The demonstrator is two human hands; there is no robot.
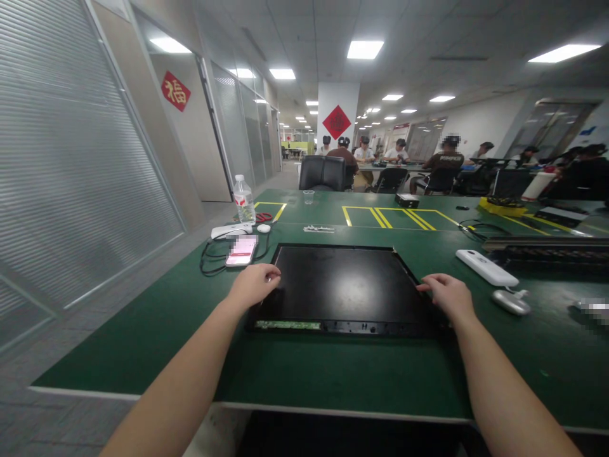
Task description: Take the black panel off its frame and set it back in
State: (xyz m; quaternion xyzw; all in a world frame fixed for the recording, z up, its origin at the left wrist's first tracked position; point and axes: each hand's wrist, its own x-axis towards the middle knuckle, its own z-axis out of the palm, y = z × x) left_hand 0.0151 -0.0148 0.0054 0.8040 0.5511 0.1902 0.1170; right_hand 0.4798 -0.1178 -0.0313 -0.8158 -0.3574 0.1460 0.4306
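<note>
A flat black display panel (349,282) in a dark frame lies on the green table in front of me. A green circuit board strip (288,325) runs along the left part of its near edge. My left hand (254,284) is at the panel's left edge, its fingers curled and closed on the rim. At the right edge is my right hand (448,294), with thumb and fingers pinched at the frame. The undersides of both grips are hidden, so how far the fingers reach round the rim cannot be seen.
A phone (242,251), cables, a water bottle (244,200) and red-handled scissors (264,218) are at the left. On the right lie a white power bank (486,268), a silver mouse-like device (510,302) and a long dark part (552,255). Several people sit at tables beyond.
</note>
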